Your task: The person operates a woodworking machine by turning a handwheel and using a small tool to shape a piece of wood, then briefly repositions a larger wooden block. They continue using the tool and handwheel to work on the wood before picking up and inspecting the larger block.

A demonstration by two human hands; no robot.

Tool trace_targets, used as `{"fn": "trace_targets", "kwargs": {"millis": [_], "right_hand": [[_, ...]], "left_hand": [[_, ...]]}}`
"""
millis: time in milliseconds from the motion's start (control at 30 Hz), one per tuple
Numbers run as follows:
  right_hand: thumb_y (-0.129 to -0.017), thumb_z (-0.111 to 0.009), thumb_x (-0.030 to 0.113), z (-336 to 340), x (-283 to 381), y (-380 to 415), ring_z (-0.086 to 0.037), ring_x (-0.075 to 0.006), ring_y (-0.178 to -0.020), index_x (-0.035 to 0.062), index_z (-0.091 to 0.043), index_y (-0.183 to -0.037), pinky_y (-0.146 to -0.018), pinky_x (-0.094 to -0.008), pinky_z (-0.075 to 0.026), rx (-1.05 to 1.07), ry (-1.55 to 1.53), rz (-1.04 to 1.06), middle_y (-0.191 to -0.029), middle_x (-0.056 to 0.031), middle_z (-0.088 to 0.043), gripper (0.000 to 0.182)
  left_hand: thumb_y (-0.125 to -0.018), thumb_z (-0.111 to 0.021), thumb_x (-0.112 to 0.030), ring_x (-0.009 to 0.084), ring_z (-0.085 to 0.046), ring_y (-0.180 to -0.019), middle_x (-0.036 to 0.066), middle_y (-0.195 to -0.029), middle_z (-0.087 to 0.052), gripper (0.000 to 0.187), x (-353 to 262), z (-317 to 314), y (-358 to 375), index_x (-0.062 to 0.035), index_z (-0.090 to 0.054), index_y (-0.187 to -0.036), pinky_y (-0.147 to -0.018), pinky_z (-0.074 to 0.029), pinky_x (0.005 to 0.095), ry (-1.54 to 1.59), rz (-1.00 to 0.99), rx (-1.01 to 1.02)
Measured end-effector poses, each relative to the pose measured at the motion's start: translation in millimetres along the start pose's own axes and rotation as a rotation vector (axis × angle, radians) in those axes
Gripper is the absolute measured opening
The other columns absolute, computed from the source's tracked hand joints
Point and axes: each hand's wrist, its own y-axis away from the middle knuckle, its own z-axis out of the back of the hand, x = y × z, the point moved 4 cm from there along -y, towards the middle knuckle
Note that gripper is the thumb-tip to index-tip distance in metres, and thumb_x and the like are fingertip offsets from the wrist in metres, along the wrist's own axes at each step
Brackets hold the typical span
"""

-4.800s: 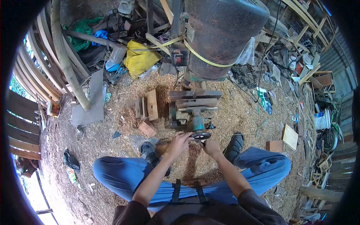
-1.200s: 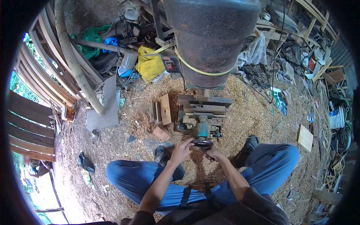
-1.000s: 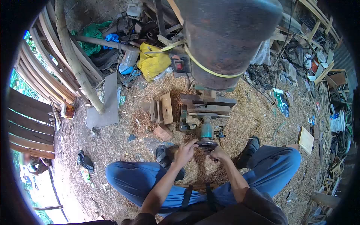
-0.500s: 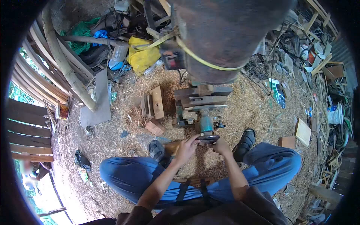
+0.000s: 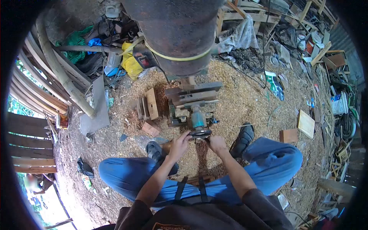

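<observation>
A dark round handwheel point(image 5: 200, 133) sits at the near end of a machine with a green-blue housing point(image 5: 197, 119). My left hand point(image 5: 179, 146) is closed on the wheel's left rim. On its right side my right hand point(image 5: 217, 144) has its fingers curled at the rim, partly hidden. Beyond the housing lie dark metal jaws point(image 5: 195, 96), with a thin light strip along them. A large rusty cylinder point(image 5: 178, 34) with a yellow band hangs over the far end of the machine.
Left of the machine are wooden blocks point(image 5: 152, 104) and a reddish block point(image 5: 151, 128). My shoes point(image 5: 242, 138) flank the wheel on the shavings-covered ground. Boards point(image 5: 306, 124) lie at right. A yellow bag point(image 5: 131, 63) is at back left, and a partly seen person point(image 5: 40, 183) at far left.
The view has shifted, so the machine and both hands appear slightly left and higher. The cylinder shows farther left. Both hands remain at the wheel.
</observation>
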Motion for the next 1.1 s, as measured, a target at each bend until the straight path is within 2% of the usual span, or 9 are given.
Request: {"fn": "trace_targets", "kwargs": {"millis": [100, 167, 400, 567, 633, 733, 967, 1033, 1100], "right_hand": [[-0.089, -0.057, 0.02, -1.2, -1.5, 2.7, -0.072, -0.0375, -0.089, 0.0043, -0.075, -0.088, -0.079, -0.0495, -0.057, 0.044, -0.014, -0.03, -0.092, -0.0214, -0.073, 0.024], [-0.091, -0.062, 0.042, -13.0, -9.1, -4.9, -0.07, -0.041, -0.083, 0.0074, -0.074, -0.083, -0.076, -0.0507, -0.056, -0.046, -0.089, 0.001, -0.082, -0.023, -0.071, 0.038], [-0.096, -0.056, 0.041, -15.0, 5.6, -6.4, -0.073, -0.0352, -0.081, 0.0109, -0.072, -0.098, -0.074, -0.0504, -0.057, -0.015, 0.167, 0.004, -0.085, -0.0154, -0.074, 0.034], [-0.099, -0.051, 0.044, -27.1, 3.1, -16.0, -0.073, -0.0348, -0.078, 0.0094, -0.072, -0.093, -0.07, -0.0491, -0.057, 0.019, 0.257, 0.072, -0.082, -0.0153, -0.074, 0.041], [-0.099, -0.051, 0.045, -21.0, 2.8, -13.9, -0.073, -0.0357, -0.077, 0.0083, -0.072, -0.091, -0.068, -0.0495, -0.057, 0.054, 0.26, 0.143, -0.081, -0.0159, -0.073, 0.043], [-0.099, -0.05, 0.047, -21.4, -0.1, -11.9, -0.073, -0.0369, -0.08, 0.0062, -0.073, -0.087, -0.071, -0.0508, -0.058, 0.043, 0.181, 0.126, -0.084, -0.0179, -0.074, 0.048], [-0.097, -0.055, 0.046, -6.2, 4.5, -12.2, -0.072, -0.0373, -0.092, 0.0057, -0.074, -0.092, -0.08, -0.0498, -0.057, 0.095, 0.081, 0.065, -0.093, -0.0194, -0.073, 0.045], [-0.094, -0.054, 0.021, 1.1, 9.8, -10.6, -0.072, -0.0335, -0.1, 0.0081, -0.076, -0.102, -0.085, -0.0455, -0.058, 0.217, 0.117, 0.018, -0.108, -0.0158, -0.074, 0.027], [-0.094, -0.054, 0.021, 5.8, 14.1, -9.5, -0.072, -0.0334, -0.102, 0.0081, -0.076, -0.102, -0.087, -0.0453, -0.058, 0.207, 0.157, 0.026, -0.109, -0.0157, -0.074, 0.027]], "left_hand": [[-0.095, -0.057, 0.0, 0.0333, -0.074, -0.086, 0.022, -0.101, -0.073, 0.033, 2.4, -2.2, 1.9, -0.0011, -0.063, -0.127, -0.074, -0.056, 0.0366, -0.051, -0.076, -0.034], [-0.095, -0.058, -0.002, 0.033, -0.073, -0.084, 0.022, -0.101, -0.073, 0.031, 0.3, -0.7, 0.6, -0.0005, -0.064, -0.125, -0.073, -0.056, 0.0374, -0.018, -0.026, -0.001], [-0.096, -0.065, -0.014, 0.0376, -0.071, -0.091, 0.022, -0.104, -0.072, 0.028, 4.2, 2.2, -6.9, -0.0014, -0.065, -0.122, -0.076, -0.055, 0.0396, 0.042, -0.036, 0.049], [-0.095, -0.066, -0.012, 0.0404, -0.07, -0.096, 0.022, -0.108, -0.071, 0.028, -3.3, 3.5, -11.0, 0.0006, -0.064, -0.121, -0.078, -0.056, 0.0428, -0.067, -0.144, 0.051], [-0.096, -0.064, -0.008, 0.0347, -0.072, -0.084, 0.021, -0.101, -0.073, 0.029, -7.9, 3.4, -7.6, 0.0008, -0.064, -0.123, -0.074, -0.056, 0.0382, -0.193, -0.323, -0.042], [-0.095, -0.062, -0.006, 0.0352, -0.072, -0.087, 0.021, -0.102, -0.073, 0.029, -4.8, 0.7, -4.5, 0.0009, -0.064, -0.123, -0.075, -0.055, 0.0387, -0.133, -0.183, 0.017], [-0.097, -0.061, -0.008, 0.036, -0.072, -0.092, 0.021, -0.103, -0.073, 0.029, -5.0, 2.5, -5.1, 0.0012, -0.062, -0.124, -0.078, -0.055, 0.0396, -0.098, -0.129, 0.035], [-0.097, -0.062, -0.008, 0.0362, -0.072, -0.092, 0.021, -0.102, -0.073, 0.029, -8.3, 5.1, -6.3, 0.0018, -0.062, -0.124, -0.078, -0.055, 0.0395, -0.125, -0.092, 0.054], [-0.096, -0.061, -0.008, 0.0408, -0.069, -0.094, 0.024, -0.105, -0.071, 0.029, -9.2, 3.6, -7.7, 0.0015, -0.062, -0.123, -0.079, -0.055, 0.0434, -0.109, -0.103, 0.046]]}}
